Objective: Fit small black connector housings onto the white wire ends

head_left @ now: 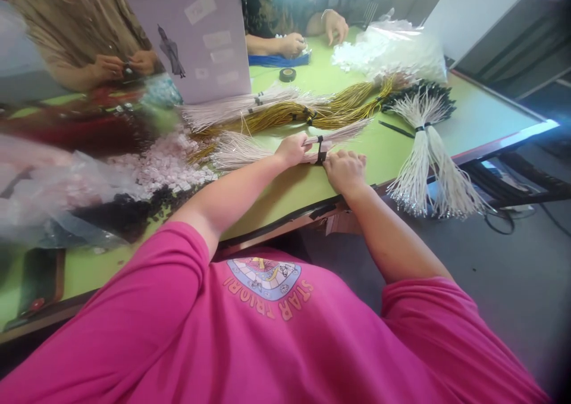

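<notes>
Near the table's front edge lies a bundle of thin pale pinkish strings, with a black band around its middle. My left hand is closed around the strings just left of this band. On the band's right side, my right hand is closed over the bundle, knuckles up; its fingertips are partly hidden. Some loose string ends fan out above my right hand. Just behind lie a gold string bundle with black ties and another pale string bundle.
White strings with black ends hang over the table's right edge. Pink plastic pieces and a clear bag lie left. Behind are black tape, a bag of white pieces and a lilac divider. Two people work opposite.
</notes>
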`<state>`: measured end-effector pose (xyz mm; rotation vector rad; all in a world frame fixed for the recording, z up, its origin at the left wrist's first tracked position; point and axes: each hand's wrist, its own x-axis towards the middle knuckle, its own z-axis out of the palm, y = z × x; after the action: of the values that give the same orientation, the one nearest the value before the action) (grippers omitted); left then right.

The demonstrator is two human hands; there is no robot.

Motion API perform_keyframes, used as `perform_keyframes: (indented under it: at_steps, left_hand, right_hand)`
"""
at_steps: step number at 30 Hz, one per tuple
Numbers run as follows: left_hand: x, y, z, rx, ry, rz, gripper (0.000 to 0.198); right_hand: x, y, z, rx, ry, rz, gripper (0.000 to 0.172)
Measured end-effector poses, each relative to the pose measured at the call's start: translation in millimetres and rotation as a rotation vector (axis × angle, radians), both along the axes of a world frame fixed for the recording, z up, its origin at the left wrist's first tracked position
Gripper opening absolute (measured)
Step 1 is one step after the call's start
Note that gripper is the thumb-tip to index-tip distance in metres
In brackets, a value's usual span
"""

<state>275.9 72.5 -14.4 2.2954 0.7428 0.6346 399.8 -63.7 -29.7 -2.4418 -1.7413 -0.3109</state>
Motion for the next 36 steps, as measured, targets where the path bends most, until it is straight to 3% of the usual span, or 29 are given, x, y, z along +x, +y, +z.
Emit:
perform_keyframes:
  at_steps: [3,6,11,15,16,19,22,24,27,32,36]
  left_hand:
    - [-0.3,8.8,7.2,-0.088,-0.079,0.115,0.017]
    - [-5.0,20.7,23.9,-0.256,-0.195,0.221,0.017]
    - [-18.2,22.1,52.6,-0.293,-0.106,-0.022,0.016]
    - [-34.0,20.1,82.5,-0.338,-0.176,0.023,0.017]
    - [-39.6,20.1,92.0,-0.342,-0.188,0.039,0.017]
    - [-58.7,18.7,120.4,-0.322,-0.210,0.055,0.018]
    - [-77.2,17.3,139.7,-0.294,-0.245,0.111,0.021]
    - [-87.8,20.2,145.3,-0.267,-0.299,0.154,0.022]
    - [-102.5,31.2,147.4,-0.199,-0.413,0.125,0.023]
    - [-123.7,46.1,152.7,-0.192,-0.459,-0.009,0.023]
    - [-130.9,47.5,157.7,-0.182,-0.522,-0.025,0.020]
  right_hand:
    - [-4.5,-3.7,-1.8,-0.045,-0.077,0.052,0.043]
    - [-8.8,-6.3,-3.3,-0.058,-0.118,0.085,0.042]
    - [-3.5,-19.2,4.3,0.041,-0.083,0.080,0.036]
    - [-5.7,-35.4,19.8,0.235,-0.035,0.002,0.039]
    - [-10.2,-36.7,22.4,0.273,0.000,0.033,0.039]
    - [-28.9,-28.3,22.6,0.221,0.065,0.308,0.041]
    - [-40.0,-5.5,14.0,0.114,0.012,0.343,0.054]
    - [-36.6,10.8,9.0,0.051,0.017,0.308,0.054]
    - [-19.7,28.2,9.0,0.007,0.053,0.260,0.038]
    - [-0.3,40.0,17.9,0.246,0.036,0.261,0.037]
    - [1.2,47.6,10.9,0.261,0.113,0.237,0.034]
